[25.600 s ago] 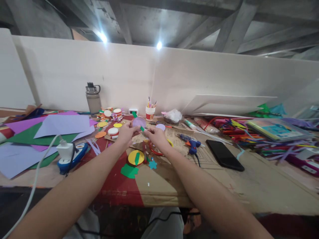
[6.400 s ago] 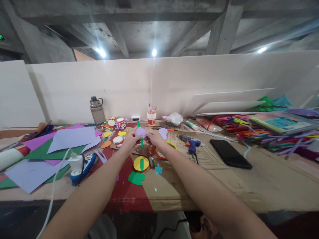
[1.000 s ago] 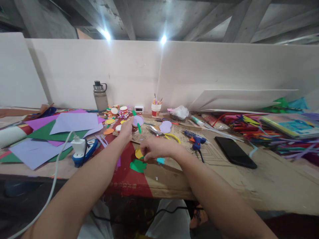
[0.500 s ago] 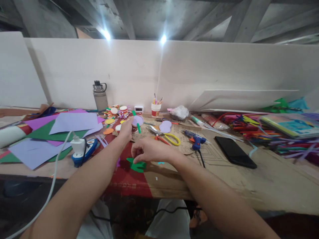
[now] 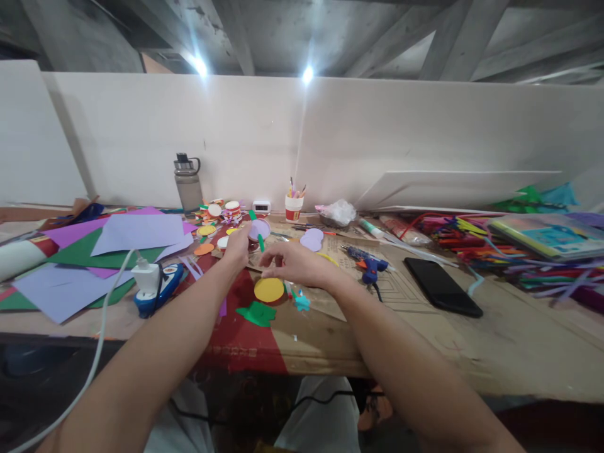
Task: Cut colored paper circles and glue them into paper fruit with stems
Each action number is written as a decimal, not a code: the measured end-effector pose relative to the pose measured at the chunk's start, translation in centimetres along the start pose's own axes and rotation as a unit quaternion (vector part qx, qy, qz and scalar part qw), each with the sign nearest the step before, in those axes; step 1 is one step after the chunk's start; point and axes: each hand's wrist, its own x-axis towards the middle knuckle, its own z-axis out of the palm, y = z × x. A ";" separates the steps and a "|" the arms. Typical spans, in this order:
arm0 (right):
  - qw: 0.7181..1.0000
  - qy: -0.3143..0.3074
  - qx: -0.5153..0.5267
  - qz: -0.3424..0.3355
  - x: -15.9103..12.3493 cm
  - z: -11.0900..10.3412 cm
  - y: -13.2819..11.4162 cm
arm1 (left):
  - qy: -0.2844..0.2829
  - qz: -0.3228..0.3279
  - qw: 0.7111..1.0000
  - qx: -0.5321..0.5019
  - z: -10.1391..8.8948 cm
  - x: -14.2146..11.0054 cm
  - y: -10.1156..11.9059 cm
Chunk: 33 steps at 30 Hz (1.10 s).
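My left hand [image 5: 237, 248] is closed around a purple paper disc [image 5: 260, 230], whose face points toward me. A narrow green strip [image 5: 261, 243] runs across the disc, its ends sticking out above and below. My right hand [image 5: 295, 263] is close by on the right, fingers bent and apart near the strip's lower end; no object shows between them. Below it lie a yellow disc [image 5: 268, 290], a green paper cutout [image 5: 257, 314] and a light-blue star [image 5: 302, 302]. Scissors [image 5: 329, 258] are mostly hidden behind my right hand.
A blue glue gun [image 5: 372, 269] and black phone [image 5: 442, 286] lie to the right. Coloured paper sheets [image 5: 139, 234] and a blue power strip [image 5: 165, 289] with a white cable are at left. A bottle [image 5: 187, 182] and pencil cup [image 5: 294, 208] stand behind.
My right hand has moved up and away from me, from over the green cutout to near the strip. The yellow disc and star are now uncovered; the scissors are more hidden. My left hand stays put.
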 end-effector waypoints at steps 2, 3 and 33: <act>0.999 -0.022 -0.029 -0.011 -0.1 -0.3 0.3 | -0.004 -0.002 1.000 0.006 0.0 -0.1 0.1; 0.998 -0.040 -0.044 -0.018 -0.2 -0.4 0.4 | -0.007 -0.003 1.000 0.010 0.0 -0.1 0.1; 0.998 -0.042 0.048 0.006 -0.3 -1.1 1.1 | -0.021 0.000 1.000 0.012 -0.2 0.8 -0.7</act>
